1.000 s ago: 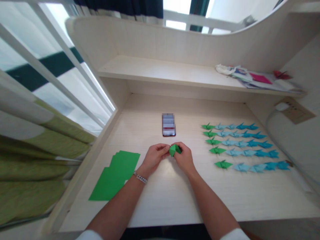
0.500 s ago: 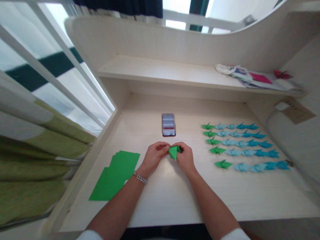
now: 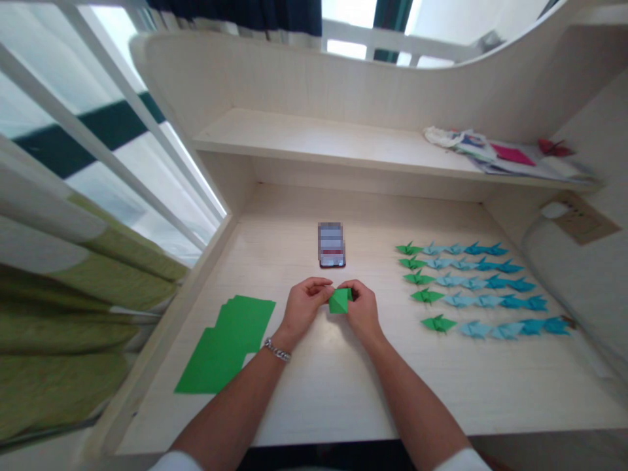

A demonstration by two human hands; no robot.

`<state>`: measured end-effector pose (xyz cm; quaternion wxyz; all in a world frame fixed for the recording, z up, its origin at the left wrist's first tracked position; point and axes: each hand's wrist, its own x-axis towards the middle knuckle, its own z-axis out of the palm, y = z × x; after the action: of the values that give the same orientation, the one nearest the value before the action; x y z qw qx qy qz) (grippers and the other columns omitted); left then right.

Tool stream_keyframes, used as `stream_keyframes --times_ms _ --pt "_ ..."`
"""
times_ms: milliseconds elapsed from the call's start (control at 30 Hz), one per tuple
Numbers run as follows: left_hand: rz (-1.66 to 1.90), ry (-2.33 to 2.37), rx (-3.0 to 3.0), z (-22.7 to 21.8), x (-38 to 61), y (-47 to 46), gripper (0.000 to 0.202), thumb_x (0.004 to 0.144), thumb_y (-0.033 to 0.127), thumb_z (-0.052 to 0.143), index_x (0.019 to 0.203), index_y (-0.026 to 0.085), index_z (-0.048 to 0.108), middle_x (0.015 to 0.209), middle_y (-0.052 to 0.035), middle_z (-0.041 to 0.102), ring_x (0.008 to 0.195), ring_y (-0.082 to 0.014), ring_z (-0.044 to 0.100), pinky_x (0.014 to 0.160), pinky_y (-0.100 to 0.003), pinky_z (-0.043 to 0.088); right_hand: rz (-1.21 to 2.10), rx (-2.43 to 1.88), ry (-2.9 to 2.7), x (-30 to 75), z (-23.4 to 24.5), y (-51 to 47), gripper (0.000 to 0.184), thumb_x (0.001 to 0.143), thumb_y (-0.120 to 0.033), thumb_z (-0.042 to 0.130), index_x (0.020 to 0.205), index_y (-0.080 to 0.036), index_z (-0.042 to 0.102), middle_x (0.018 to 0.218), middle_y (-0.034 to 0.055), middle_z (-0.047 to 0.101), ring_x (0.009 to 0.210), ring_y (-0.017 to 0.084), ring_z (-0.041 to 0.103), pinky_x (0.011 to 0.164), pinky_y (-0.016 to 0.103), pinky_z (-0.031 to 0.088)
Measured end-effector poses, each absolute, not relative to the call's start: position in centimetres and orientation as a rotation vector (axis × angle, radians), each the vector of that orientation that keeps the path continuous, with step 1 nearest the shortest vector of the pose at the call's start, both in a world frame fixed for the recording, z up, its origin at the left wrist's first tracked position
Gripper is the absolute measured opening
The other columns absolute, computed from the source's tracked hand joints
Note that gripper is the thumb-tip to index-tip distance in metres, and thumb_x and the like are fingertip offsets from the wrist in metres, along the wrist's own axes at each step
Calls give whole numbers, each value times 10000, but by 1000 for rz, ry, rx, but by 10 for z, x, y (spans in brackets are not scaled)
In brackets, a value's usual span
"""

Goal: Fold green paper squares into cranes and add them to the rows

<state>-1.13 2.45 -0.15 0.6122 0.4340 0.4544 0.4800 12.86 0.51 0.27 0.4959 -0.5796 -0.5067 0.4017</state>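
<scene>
A small folded green origami paper (image 3: 338,301) is held between both hands above the middle of the desk. My left hand (image 3: 307,304) pinches its left edge between thumb and fingers. My right hand (image 3: 362,307) grips the right side, its fingers partly hiding the paper. The piece shows a squarish front face with crease lines. Just beyond the hands lies a phone (image 3: 331,245) with a blurred screen. To the left of my left forearm, flat green paper sheets (image 3: 223,347) overlap on the desk.
Rows of folded paper cranes stand on the right: green cranes (image 3: 438,323), then light blue cranes (image 3: 473,328) and darker blue cranes (image 3: 532,326). A shelf (image 3: 318,140) crosses the back, with papers (image 3: 513,155) at its right. A wall socket (image 3: 581,216) holds a plug and cable.
The front of the green paper has gone from a pointed, triangular look to a squarish one. Both hands have shifted only slightly and still grip it.
</scene>
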Motion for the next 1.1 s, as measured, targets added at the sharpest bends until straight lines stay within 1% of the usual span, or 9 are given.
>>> stream_keyframes --times_ms 233,400,667,733,800,900,967,1033,1100 --pt "1103 1000 968 -2 -12 24 338 603 271 789 887 127 675 765 -65 707 669 -155 642 647 -268 512 999 -1373 -1226 129 -2 6 197 631 -240 621 815 -176 645 737 22 656 661 165 577 606 263 467" --pt "1105 991 980 -2 -14 25 355 580 235 803 891 129 667 777 -66 707 689 -160 649 670 -277 515 1014 -1337 -1149 128 -6 7 194 613 -249 649 791 -172 636 720 22 649 652 165 575 590 260 465" --pt "1110 952 859 0 -15 25 373 560 232 813 882 121 659 741 -54 693 662 -141 636 651 -261 506 988 -1319 -1123 125 -4 5 163 616 -236 635 767 -172 632 675 7 637 615 152 567 575 256 464" --pt "1115 927 782 0 -15 25 375 562 229 812 881 117 650 726 -47 684 655 -135 632 644 -257 504 1031 -1284 -1119 124 -6 6 168 627 -232 627 786 -177 629 688 9 644 629 156 582 587 262 475" --pt "1131 922 730 -1 -16 26 369 561 229 813 870 117 645 711 -37 676 643 -127 626 635 -251 500 1101 -1231 -1092 125 -8 8 185 637 -239 627 813 -183 621 730 18 660 670 164 609 631 279 496" --pt "1170 945 701 -3 -18 29 364 550 234 818 847 123 639 699 -22 669 633 -118 620 640 -250 498 1225 -1159 -987 127 -8 10 223 643 -272 660 842 -188 605 768 26 672 717 173 638 691 308 518" --pt "1204 976 711 -4 -18 30 363 547 245 818 839 128 637 706 -20 669 641 -122 623 653 -261 500 1292 -1145 -904 129 -6 10 235 672 -332 661 849 -189 600 781 29 674 724 178 645 686 324 531" --pt "1237 1027 754 -4 -18 31 365 542 253 819 835 131 640 724 -24 674 652 -128 626 666 -270 499 1325 -1150 -849 130 -3 9 253 730 -410 613 847 -185 599 820 41 676 744 185 647 669 333 542" --pt "1259 1090 821 -3 -18 32 363 542 262 818 833 131 647 741 -33 680 663 -134 629 677 -275 498 1328 -1150 -845 130 0 8 283 740 -433 612 865 -180 596 857 53 677 767 187 647 669 332 547"
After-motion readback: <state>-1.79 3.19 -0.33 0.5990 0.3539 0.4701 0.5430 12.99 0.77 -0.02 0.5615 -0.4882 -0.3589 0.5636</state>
